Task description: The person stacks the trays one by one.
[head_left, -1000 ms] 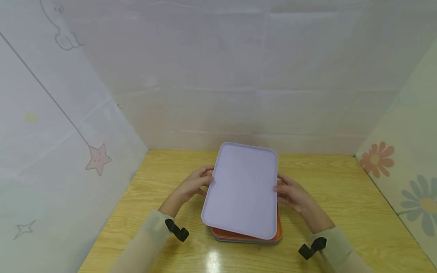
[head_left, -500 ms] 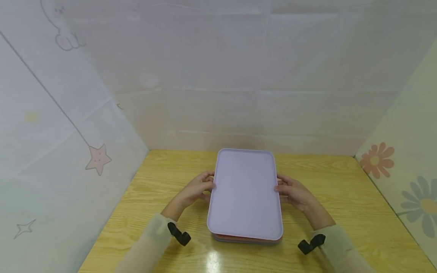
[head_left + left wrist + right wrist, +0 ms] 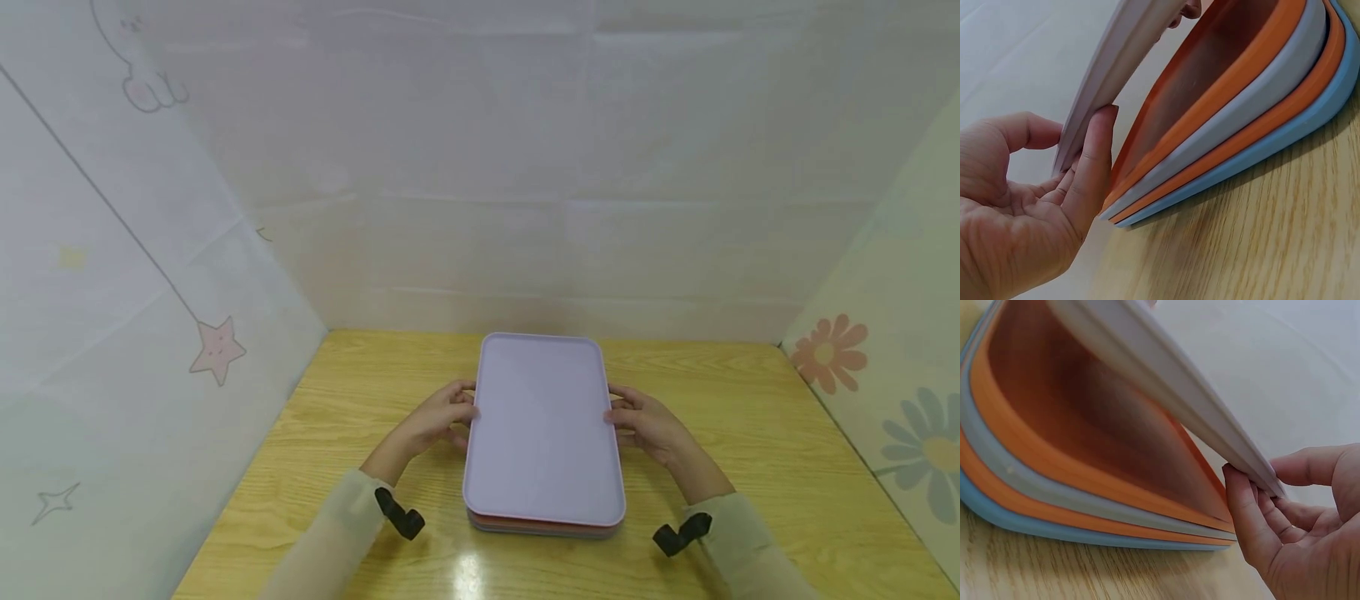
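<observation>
Both hands hold a lavender rectangular tray (image 3: 543, 425) by its long sides. The left hand (image 3: 438, 421) pinches the left rim, thumb on top and fingers beneath. On the opposite rim, the right hand (image 3: 648, 425) grips in the same manner. Below lies a stack of similar trays: an orange tray (image 3: 1204, 69) on top, then a grey tray (image 3: 1304, 37), another orange one, and a blue tray (image 3: 1260, 147) at the bottom. Both wrist views show a gap between the lavender tray and the stack. From the head view, the lavender tray covers most of the stack.
The stack sits on a wood-grain table (image 3: 300, 475). A pale sheet (image 3: 480, 183) rises behind the table's far edge, with printed sheets on the left and right. Black wrist cameras (image 3: 401, 515) are strapped over the sleeves.
The lavender tray has turned from a tilt to nearly line up with the stack and has come lower. Its near edge now covers more of the orange tray. Both hands keep their hold.
</observation>
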`<state>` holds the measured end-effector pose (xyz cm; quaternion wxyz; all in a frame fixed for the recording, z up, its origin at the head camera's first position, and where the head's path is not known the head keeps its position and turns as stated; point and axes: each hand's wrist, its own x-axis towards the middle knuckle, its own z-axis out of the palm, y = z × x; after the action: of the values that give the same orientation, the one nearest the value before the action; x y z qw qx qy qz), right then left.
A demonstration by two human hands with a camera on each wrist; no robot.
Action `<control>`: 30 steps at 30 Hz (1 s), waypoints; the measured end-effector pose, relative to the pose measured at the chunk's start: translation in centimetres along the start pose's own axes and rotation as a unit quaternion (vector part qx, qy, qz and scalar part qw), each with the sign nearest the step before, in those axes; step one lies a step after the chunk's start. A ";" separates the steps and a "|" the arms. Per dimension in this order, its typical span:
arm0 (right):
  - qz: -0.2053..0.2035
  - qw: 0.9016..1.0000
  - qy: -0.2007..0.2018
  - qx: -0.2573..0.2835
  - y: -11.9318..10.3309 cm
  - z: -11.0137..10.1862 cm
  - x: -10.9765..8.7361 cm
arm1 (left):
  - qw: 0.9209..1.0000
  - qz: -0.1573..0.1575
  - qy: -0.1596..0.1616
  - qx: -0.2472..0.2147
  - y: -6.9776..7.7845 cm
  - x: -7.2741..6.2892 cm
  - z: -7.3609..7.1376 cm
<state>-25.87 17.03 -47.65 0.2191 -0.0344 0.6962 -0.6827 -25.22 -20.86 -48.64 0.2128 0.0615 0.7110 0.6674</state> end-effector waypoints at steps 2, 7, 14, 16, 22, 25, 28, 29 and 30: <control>0.003 1.000 0.004 0.000 0.0 0.0 0.0 | 1.000 -0.002 -0.001 0.000 -0.1 0.1 0.0; 0.004 1.000 0.007 -0.005 0.3 -0.2 0.3 | 1.000 -0.007 0.001 0.001 -0.2 0.4 0.0; 0.006 1.000 0.012 -0.014 0.9 -0.3 0.7 | 1.000 -0.006 -0.002 0.007 -0.7 0.7 0.0; 0.008 1.000 0.013 -0.016 1.0 -0.3 0.7 | 1.000 -0.008 0.002 0.007 -0.8 0.8 0.0; 0.008 0.999 0.019 -0.030 1.1 -0.2 0.8 | 1.000 -0.009 0.006 0.008 -1.0 1.0 0.0; 0.007 0.999 0.022 -0.042 0.9 -0.1 0.8 | 1.000 -0.006 0.004 0.008 -1.1 1.0 -0.1; 0.008 0.998 0.024 -0.054 0.9 -0.1 0.8 | 1.000 -0.004 0.006 0.008 -1.0 0.9 -0.1; 0.008 0.998 0.025 -0.056 0.8 0.0 0.9 | 1.000 -0.004 0.007 0.009 -1.0 0.9 -0.1; 0.008 0.998 0.026 -0.062 0.8 0.0 0.9 | 1.000 -0.003 0.008 0.012 -1.0 0.9 0.0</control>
<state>-26.48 16.79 -48.69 0.2036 -0.0242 0.7430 -0.6371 -25.86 -20.67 -49.81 0.2079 0.0566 0.7209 0.6587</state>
